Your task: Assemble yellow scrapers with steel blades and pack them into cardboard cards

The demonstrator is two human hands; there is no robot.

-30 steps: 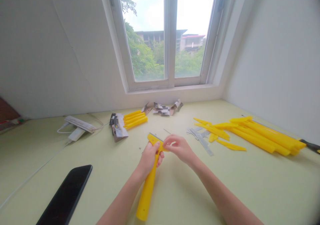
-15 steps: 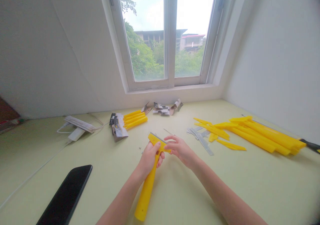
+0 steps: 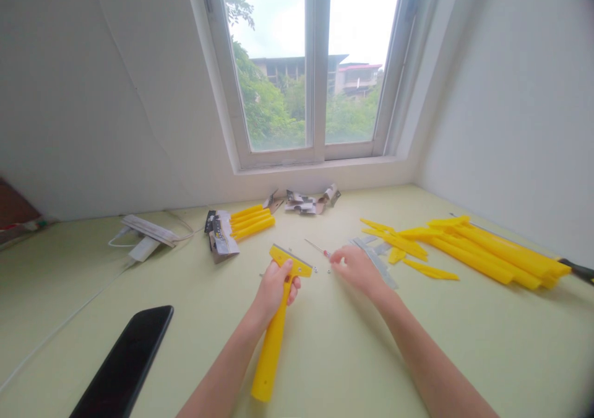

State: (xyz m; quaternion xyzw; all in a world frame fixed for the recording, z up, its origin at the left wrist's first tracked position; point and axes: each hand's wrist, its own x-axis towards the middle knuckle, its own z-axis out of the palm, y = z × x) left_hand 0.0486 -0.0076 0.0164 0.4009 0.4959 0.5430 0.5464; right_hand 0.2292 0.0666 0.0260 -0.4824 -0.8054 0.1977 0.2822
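My left hand (image 3: 277, 287) is wrapped round a yellow scraper (image 3: 270, 356), just below its head, with the thumb on the head. A metal blade lies along the top edge of that head, and the long handle points down toward me. My right hand (image 3: 355, 269) is over the table to the right, its fingers closed at the handle of a thin screwdriver (image 3: 316, 246). The screwdriver's shaft points away to the left; most of its handle is hidden by the fingers. Small metal bits of hardware (image 3: 316, 269) lie between the two hands.
Grey metal blades (image 3: 383, 266) and flat yellow pieces (image 3: 429, 270) lie right of my right hand. Beyond are several yellow handles (image 3: 492, 254). Packaged yellow scrapers (image 3: 253, 221) and torn packaging (image 3: 301, 203) sit at the back, a power strip (image 3: 148, 231) and black phone (image 3: 123, 359) at left.
My right hand has left the scraper's head and moved right to the screwdriver, closing its fingers there. The scraper in my left hand has shifted slightly left.
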